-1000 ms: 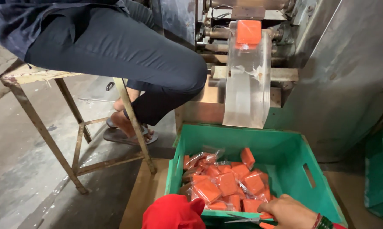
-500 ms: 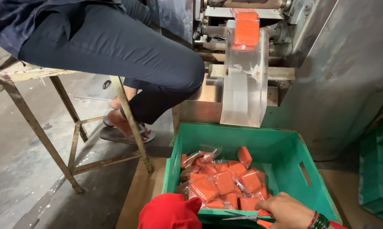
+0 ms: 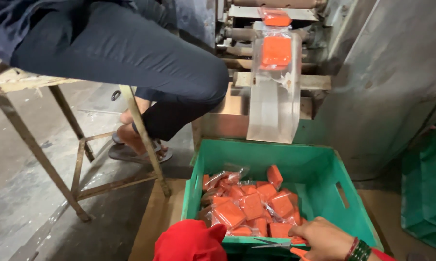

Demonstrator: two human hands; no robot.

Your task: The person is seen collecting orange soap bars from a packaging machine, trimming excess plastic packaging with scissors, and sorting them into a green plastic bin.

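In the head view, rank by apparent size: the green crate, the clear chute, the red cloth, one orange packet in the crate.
1. green crate
2. clear chute
3. red cloth, partly cut off
4. orange packet

A green crate (image 3: 324, 166) holds a heap of orange packets (image 3: 249, 208) below a clear chute (image 3: 274, 92) — the right hand (image 3: 324, 238) rests at its near rim over scissors (image 3: 276, 244), beside a red cloth (image 3: 191, 241).

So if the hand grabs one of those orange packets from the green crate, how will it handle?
The orange packets look small and flat, so probably light. Their clear, shiny wrap likely feels slippery and crinkles at the loose edges. They lie heaped in the green crate, so neighbours beside the right hand may slide.
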